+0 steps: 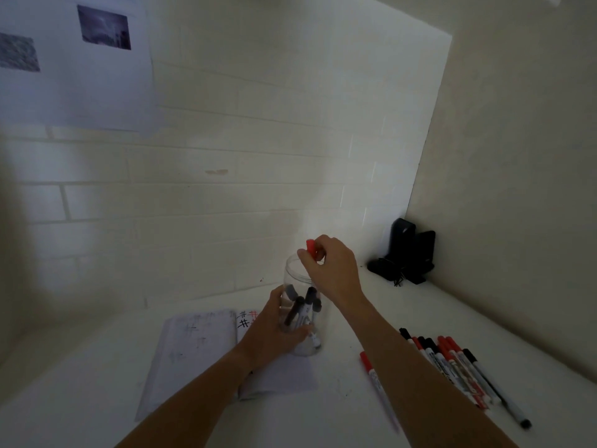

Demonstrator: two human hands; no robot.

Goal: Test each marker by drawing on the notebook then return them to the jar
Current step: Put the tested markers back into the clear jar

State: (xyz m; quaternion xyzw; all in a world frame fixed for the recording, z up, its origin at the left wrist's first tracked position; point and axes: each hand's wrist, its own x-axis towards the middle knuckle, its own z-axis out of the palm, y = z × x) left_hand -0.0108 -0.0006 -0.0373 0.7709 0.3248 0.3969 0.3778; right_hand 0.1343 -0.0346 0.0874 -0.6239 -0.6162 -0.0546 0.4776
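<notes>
Jar gripped by left hand; red marker pinched by right hand above jar's mouth; judged light, smooth.

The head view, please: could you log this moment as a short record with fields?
left hand: grips the clear jar over the notebook
right hand: pinches a red-capped marker at the jar's mouth
in jar: several dark-capped markers
on table: a row of red and black markers, one red marker apart
</notes>
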